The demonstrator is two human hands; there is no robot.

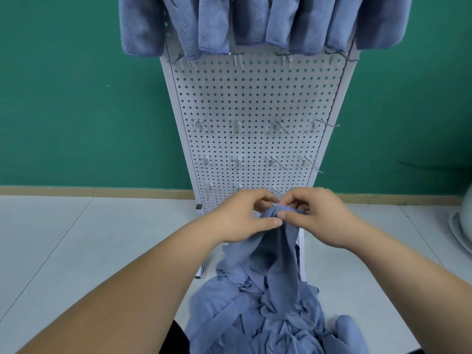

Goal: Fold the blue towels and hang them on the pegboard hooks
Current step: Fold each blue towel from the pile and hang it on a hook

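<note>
From the left, my left hand (245, 217) comes in with thumb and curled fingers pinching a bunched edge of the towel (278, 254). The pinch sits at that hand's right tip, right at the top of the cloth.

Between the two grips there is almost no slack, and the thumbs nearly touch. From that one gathered point the towel hangs straight down and back toward me, with its long axis running from the grip into the crumpled pile (255, 320) of blue cloth below. So all the towel's length lies under the grip and none to either side. I cannot tell where its corners are in the folds.

Behind the grip stands the pegboard (255, 98). Its bare hooks (236, 125) sit in rows above and beyond my fingers, and the hung towels (213, 26) are higher up at the top edge.

On the right, my right hand (318, 215) mirrors the left, thumb and fingers closed on the same bunched edge just beside the other pinch. Neither hand is nearer; both are on the cloth.

I judge that the next move turns on this closeness — the hands would have to slide apart along the edge, one left and one right, so the towel opens flat before any fold.
</note>
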